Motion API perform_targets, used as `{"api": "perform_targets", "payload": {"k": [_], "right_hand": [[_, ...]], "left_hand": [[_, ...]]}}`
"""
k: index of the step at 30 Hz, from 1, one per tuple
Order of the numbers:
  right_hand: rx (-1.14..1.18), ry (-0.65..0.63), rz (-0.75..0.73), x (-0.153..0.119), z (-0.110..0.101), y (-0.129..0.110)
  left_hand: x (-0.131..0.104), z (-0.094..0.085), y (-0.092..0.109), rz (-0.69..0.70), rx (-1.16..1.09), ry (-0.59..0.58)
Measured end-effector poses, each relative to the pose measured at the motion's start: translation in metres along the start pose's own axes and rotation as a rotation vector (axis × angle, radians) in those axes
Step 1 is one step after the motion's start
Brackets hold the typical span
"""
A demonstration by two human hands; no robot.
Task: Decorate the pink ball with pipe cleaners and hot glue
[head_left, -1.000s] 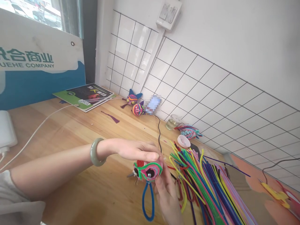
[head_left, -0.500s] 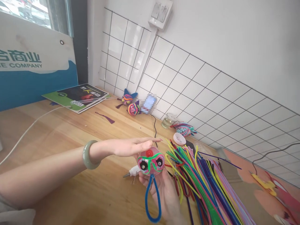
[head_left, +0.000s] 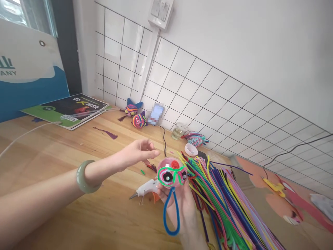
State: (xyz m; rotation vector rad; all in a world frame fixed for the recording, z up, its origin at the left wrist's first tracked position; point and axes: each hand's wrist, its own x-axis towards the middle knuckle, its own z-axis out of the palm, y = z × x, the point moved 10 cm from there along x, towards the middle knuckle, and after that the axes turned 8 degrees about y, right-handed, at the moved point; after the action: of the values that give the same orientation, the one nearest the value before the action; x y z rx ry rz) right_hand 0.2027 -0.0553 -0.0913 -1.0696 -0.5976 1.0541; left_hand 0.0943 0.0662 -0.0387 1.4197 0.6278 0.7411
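My right hand (head_left: pixel 183 205) is wrapped round a pink ball ornament (head_left: pixel 170 163) from below and behind. Black-centred eyes ringed in pink and green pipe cleaner decorate its front, with a red coil above them. A blue pipe-cleaner loop (head_left: pixel 165 217) hangs from its underside. My left hand (head_left: pixel 142 151), with a jade-coloured bangle (head_left: pixel 82 177) on the wrist, hovers just up and left of the ball, apart from it. Its thumb points right, its fingers are loosely bent, and nothing shows in it. A white glue gun (head_left: pixel 147 188) lies left of the ball, partly hidden by my right hand.
A large bundle of coloured pipe cleaners (head_left: pixel 229 201) lies to the right. At the back are finished ornaments (head_left: pixel 139 120), a phone (head_left: pixel 156 114), a glass jar (head_left: pixel 179 131) and a small pink dish (head_left: pixel 191 150). A purple tassel (head_left: pixel 108 133) and booklet (head_left: pixel 73 109) lie further left.
My left hand has drawn back to the left, off the top of the ball, and its fingers have bent. The ball has turned slightly in my right hand. The view has shifted right.
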Motion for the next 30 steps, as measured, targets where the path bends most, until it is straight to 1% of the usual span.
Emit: {"api": "perform_targets", "payload": {"k": [1, 2, 5, 8, 10, 12, 17, 22, 26, 30], "right_hand": [[0.054, 0.002, 0.026, -0.001, 0.002, 0.003], [0.104, 0.007, 0.048, -0.002, 0.004, 0.006], [0.190, 0.025, 0.075, -0.005, 0.010, 0.010], [0.202, 0.012, 0.031, -0.008, 0.017, 0.007], [0.183, -0.001, -0.004, -0.008, 0.020, 0.005], [0.159, -0.008, -0.022, -0.009, 0.023, 0.004], [0.131, 0.010, -0.036, -0.008, 0.019, 0.006], [0.121, 0.009, -0.030, -0.007, 0.016, 0.009], [0.123, 0.021, -0.028, -0.007, 0.016, 0.008], [0.129, 0.004, -0.045, -0.008, 0.020, 0.005]], "left_hand": [[-0.001, 0.002, -0.001, 0.006, 0.022, 0.001], [-0.004, 0.006, -0.001, 0.007, 0.028, -0.024], [-0.017, 0.028, -0.002, -0.016, 0.020, -0.152], [-0.026, 0.041, -0.004, -0.055, -0.015, -0.210], [-0.028, 0.045, -0.007, -0.082, -0.041, -0.221], [-0.028, 0.045, -0.010, -0.084, -0.040, -0.205], [-0.026, 0.040, -0.007, 0.004, 0.056, -0.125], [-0.030, 0.046, -0.012, -0.030, 0.030, -0.167], [-0.030, 0.045, -0.009, 0.029, 0.037, -0.148], [-0.034, 0.052, -0.006, 0.001, -0.054, -0.226]]}}
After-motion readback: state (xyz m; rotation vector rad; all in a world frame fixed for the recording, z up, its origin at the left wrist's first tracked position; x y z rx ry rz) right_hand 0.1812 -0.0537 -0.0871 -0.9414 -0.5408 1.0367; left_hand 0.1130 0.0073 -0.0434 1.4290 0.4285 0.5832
